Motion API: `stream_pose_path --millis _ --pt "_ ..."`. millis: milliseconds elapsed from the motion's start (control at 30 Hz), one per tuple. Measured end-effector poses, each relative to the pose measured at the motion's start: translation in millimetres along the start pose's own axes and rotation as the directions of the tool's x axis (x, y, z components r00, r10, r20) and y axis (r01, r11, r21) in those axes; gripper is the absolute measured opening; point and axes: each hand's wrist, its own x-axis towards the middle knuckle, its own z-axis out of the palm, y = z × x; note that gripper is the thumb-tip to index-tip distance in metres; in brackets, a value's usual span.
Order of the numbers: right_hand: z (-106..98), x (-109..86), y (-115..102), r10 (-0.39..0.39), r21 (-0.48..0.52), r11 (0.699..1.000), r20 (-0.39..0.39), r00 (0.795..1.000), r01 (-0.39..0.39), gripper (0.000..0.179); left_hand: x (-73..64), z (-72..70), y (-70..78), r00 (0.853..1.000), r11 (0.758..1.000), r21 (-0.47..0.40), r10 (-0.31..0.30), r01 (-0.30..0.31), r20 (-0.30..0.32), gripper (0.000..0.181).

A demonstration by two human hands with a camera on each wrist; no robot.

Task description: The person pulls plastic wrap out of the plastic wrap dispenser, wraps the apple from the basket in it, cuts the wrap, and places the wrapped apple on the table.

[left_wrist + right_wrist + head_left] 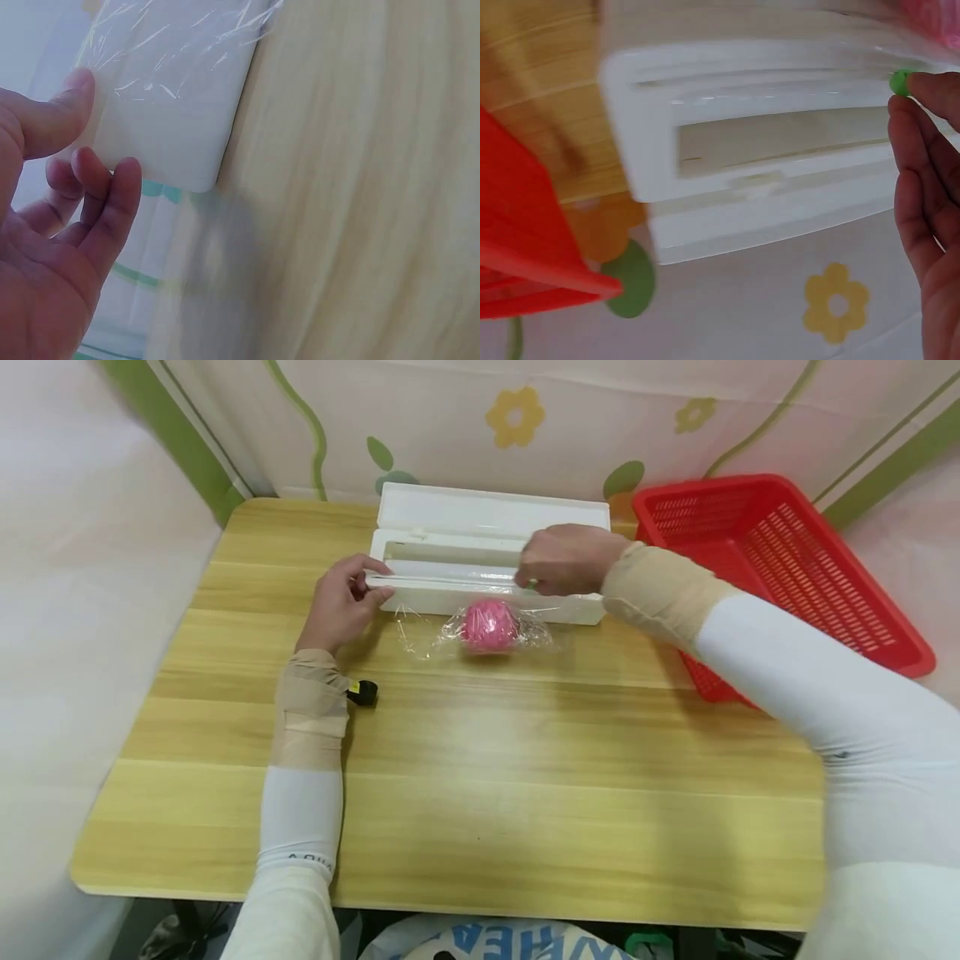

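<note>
A white cling film dispenser (435,602) lies at the table's back with its lid raised, a film roll inside. My left hand (341,606) grips its left end, thumb on the front, fingers at the edge; in the left wrist view the thumb (71,112) presses by the film. My right hand (562,560) is over the right part of the front edge. Its thumb and forefinger pinch a small green slide cutter (899,82) on that edge. Clear film hangs over the front onto the table, around a pink round thing (489,627).
A red plastic basket (765,518) stands at the right behind my right forearm. A small black and yellow object (363,693) is beside my left wrist. The wooden table (480,793) stretches toward me, and a flower-printed cloth (442,410) hangs behind the dispenser.
</note>
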Motion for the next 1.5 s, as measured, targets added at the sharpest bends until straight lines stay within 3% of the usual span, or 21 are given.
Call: stream_pose_path --millis 267,367,467,567,633,767,867,1000,1100,1267,1367,1500 --pt "23 -80.2 20 0.034 -0.05 0.998 -0.091 0.995 -0.039 0.023 -0.2 -6.4 -3.5 1.0 1.0 0.019 -0.016 0.015 0.012 0.024" --pt "27 -90.3 15 0.104 -0.034 0.993 -0.127 0.986 -0.109 0.02 -0.6 -8.6 -5.6 1.0 1.0 0.015 -0.019 0.019 0.019 0.025" --pt "28 -89.4 3 0.247 -0.012 0.968 -0.117 0.962 -0.25 0.025 -1.9 -10.2 -7.3 0.999 1.0 0.013 -0.022 0.022 0.036 0.027" --pt "30 -86.0 -12 0.401 -0.003 0.914 -0.138 0.906 -0.405 0.024 -2.2 -10.9 -8.9 0.999 1.0 0.011 -0.02 0.019 0.049 0.034" --pt "34 -82.3 -21 0.469 0.018 0.88 -0.193 0.862 -0.474 0.026 -1.8 -11.4 -9.0 0.999 1.0 -0.002 -0.015 0.015 0.046 0.042" --pt "50 -72.9 -32 0.535 0.124 0.84 -0.357 0.766 -0.529 0.028 -3.1 -13.6 -5.4 1.0 0.998 -0.066 -0.008 0.01 0.023 0.055" --pt "62 -67.0 -35 0.578 0.215 0.811 -0.441 0.687 -0.544 0.03 -4.6 -15.3 -0.9 1.0 0.996 -0.085 0.005 -0.004 0.013 0.047" --pt "73 -64.7 -35 0.658 0.361 0.752 -0.451 0.603 -0.551 0.032 -6.5 -16.0 4.7 0.999 1.0 -0.017 0.024 -0.024 0.024 0.022" --pt "79 -67.7 -35 0.712 0.465 0.701 -0.422 0.561 -0.54 0.034 -7.6 -16.1 8.5 0.998 0.999 0.007 0.038 -0.038 0.046 0.016" --pt "89 -73.0 -38 0.759 0.54 0.649 -0.417 0.5 -0.535 0.034 -10.4 -19.1 13.5 0.992 0.997 -0.035 0.07 -0.067 0.109 0.011" --pt "94 -73.7 -40 0.768 0.549 0.639 -0.431 0.473 -0.538 0.034 -13.1 -22.0 17.4 0.984 0.995 -0.072 0.074 -0.063 0.163 0.012" --pt "98 -72.2 -41 0.768 0.555 0.641 -0.453 0.453 -0.531 0.038 -17.9 -27.2 24.2 0.974 0.99 -0.135 0.063 -0.034 0.217 0.015"
